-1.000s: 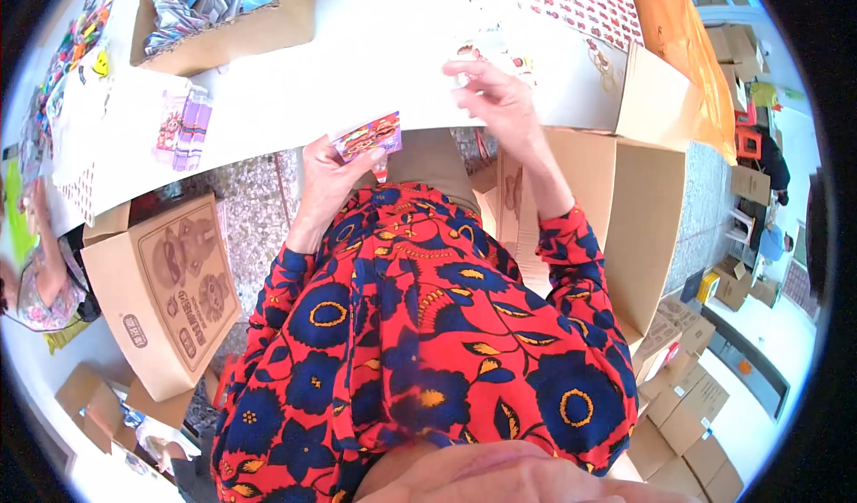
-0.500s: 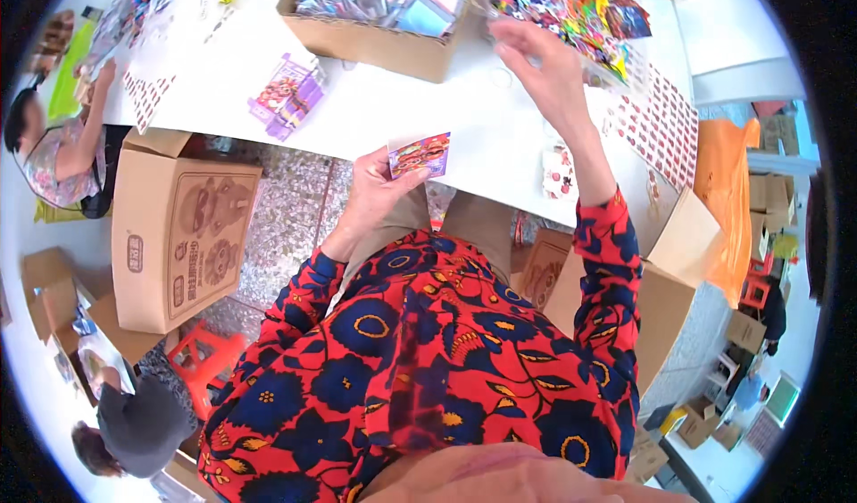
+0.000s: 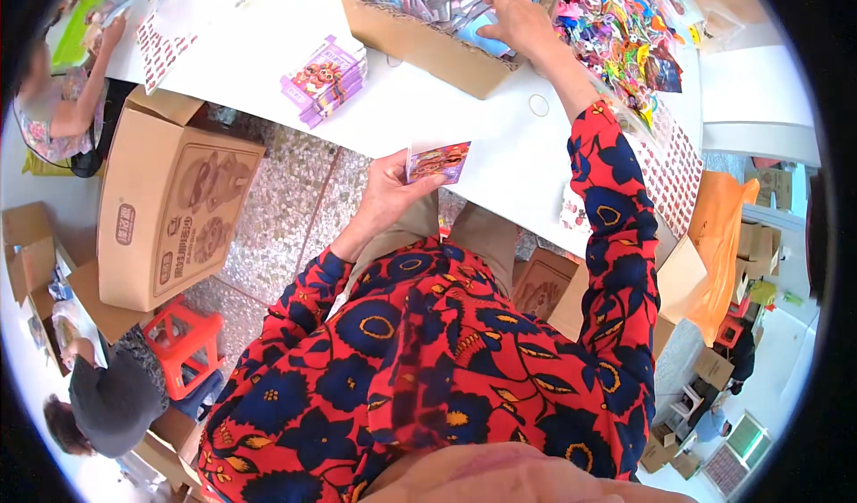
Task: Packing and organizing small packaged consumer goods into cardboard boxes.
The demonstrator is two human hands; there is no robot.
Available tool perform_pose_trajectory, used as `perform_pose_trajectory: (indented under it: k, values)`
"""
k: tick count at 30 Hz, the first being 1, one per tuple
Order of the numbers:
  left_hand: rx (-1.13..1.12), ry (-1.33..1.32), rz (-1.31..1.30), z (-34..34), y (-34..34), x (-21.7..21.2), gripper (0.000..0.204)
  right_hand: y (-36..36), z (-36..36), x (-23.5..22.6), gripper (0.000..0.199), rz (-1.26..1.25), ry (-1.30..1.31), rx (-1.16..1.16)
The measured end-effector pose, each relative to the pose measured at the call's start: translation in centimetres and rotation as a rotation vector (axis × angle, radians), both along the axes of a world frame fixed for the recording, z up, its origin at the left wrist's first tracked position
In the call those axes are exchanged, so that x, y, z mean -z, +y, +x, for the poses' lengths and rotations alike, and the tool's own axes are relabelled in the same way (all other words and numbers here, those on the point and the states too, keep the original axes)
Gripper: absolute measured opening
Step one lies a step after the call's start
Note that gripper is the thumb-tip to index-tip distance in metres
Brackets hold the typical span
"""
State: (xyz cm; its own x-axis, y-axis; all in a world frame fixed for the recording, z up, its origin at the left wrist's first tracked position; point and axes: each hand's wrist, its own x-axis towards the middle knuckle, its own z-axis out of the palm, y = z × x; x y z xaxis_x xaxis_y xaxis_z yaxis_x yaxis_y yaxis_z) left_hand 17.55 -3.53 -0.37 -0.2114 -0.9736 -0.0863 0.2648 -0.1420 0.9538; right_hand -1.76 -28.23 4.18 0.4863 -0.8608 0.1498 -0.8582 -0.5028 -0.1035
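At the far left, a co-worker [image 3: 64,115] stretches an arm over the desk [image 3: 500,124]; what that hand touches is too small to tell. Farther right, a pile of purple packs [image 3: 326,79] lies on the desk. The left hand [image 3: 393,191] rises from a bent elbow by the desk's near edge, its fingers closed on a small printed card [image 3: 442,162], thumb across the lower front; the fingers behind it are hidden. Beyond, the right hand [image 3: 528,30] reaches far forward over a cardboard box [image 3: 420,49] of shiny packets [image 3: 446,5], thumb and fingers parted, gripping nothing visible; whether they touch the packets I cannot tell. The top edge cuts off the box. At right, the outstretched sleeve [image 3: 611,182] partly covers a sticker sheet [image 3: 669,177] below bright trinkets [image 3: 616,30].
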Motion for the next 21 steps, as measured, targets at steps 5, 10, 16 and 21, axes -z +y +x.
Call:
perform_pose_trajectory:
  k: [5, 10, 16, 21]
  values:
    - [0.013, -0.005, 0.002, 0.4, -0.3, 0.6, 0.034, -0.9, -0.5, 0.2, 0.034, 0.161, -0.044, -0.05]
    - [0.03, 0.002, 0.008, 0.4, -0.5, 0.7, 0.035, -0.5, -0.5, -0.9, 0.024, 0.174, -0.103, -0.029]
    - [0.04, 0.007, -0.002, 0.1, -0.5, 0.1, 0.037, 0.1, -0.7, -0.3, 0.018, -0.049, -0.241, -0.029]
    - [0.036, 0.02, 0.012, -0.2, -0.1, -0.4, 0.037, 0.2, -0.6, -0.8, 0.026, -0.111, -0.418, -0.067]
